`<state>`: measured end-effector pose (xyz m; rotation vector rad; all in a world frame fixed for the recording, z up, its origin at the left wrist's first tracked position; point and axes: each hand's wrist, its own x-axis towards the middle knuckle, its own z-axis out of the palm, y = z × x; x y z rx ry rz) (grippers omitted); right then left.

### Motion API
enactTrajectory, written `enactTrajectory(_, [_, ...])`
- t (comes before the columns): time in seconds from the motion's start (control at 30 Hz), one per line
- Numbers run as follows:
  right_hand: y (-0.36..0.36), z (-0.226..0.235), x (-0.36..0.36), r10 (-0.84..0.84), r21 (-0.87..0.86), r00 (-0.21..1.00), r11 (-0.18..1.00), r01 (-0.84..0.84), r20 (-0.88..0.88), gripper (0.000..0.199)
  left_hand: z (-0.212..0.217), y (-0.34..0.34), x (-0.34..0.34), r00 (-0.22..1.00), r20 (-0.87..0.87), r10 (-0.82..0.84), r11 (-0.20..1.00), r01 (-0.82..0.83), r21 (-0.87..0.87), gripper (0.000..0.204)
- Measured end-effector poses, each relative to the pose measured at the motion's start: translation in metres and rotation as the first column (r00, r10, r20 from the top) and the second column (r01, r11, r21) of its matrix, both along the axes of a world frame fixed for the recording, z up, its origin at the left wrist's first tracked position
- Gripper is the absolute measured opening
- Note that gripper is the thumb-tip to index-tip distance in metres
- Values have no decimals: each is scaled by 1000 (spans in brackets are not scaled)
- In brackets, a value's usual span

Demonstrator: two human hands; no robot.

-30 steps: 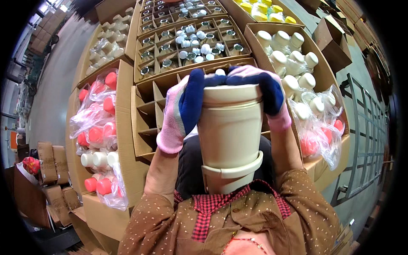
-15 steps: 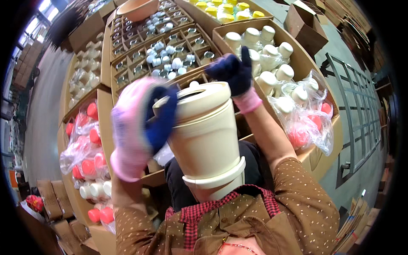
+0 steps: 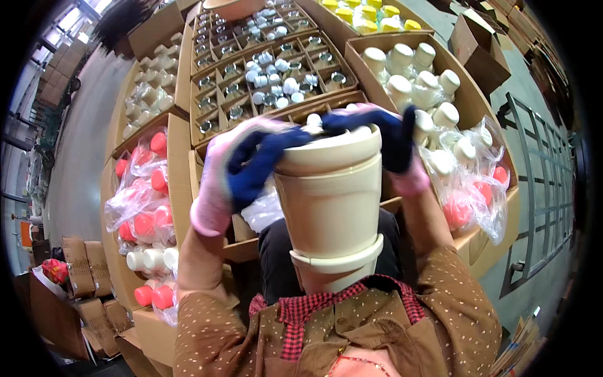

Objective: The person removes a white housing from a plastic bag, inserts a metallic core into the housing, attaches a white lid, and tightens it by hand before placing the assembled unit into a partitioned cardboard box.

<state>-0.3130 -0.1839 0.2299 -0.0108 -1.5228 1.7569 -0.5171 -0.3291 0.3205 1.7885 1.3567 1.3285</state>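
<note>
Left hand (image 3: 248, 166): pink/blue glove, fingers bent over the left of the top rim of the cream container (image 3: 330, 207). Right hand (image 3: 380, 135): same glove, fingers laid across the rim's right side. Both at the rim; can't tell if either actually grasps it or just rests there.

Container is over the person's lap, base end by the shirt front (image 3: 342, 330), roughly upright, at the near edge of the closest divided carton. Small white knob-like piece (image 3: 314, 119) shows just past the rim; can't tell if attached.

Beyond: second divided carton (image 3: 347, 66), shiny-topped items in its cells, loose white caps (image 3: 274, 80) on top. Beige bowl (image 3: 235, 7) near its far edge.

Right carton (image 3: 471, 91): cream cylinders (image 3: 427, 81), plus bagged red-pink ones (image 3: 455, 210) toward its near end. Left carton (image 3: 182, 176): bagged red-pink pieces (image 3: 159, 182), white ones nearer.
</note>
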Motion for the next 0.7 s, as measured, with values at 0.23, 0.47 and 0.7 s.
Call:
enactTrajectory(0.23, [-15, -8, -23, 31, -357, 999, 934, -20, 26, 76, 7, 19, 33, 940, -316, 125, 919, 10, 393, 10])
enactTrajectory(0.47, [14, -37, -26, -75, 115, 993, 990, 86, -96, 64, -5, 20, 21, 995, -67, 69, 952, -46, 303, 16])
enactTrajectory(0.7, [48, -24, -22, 541, 31, 694, 798, -602, -474, 88, -26, 11, 0, 975, 221, -33, 991, 3, 131, 15])
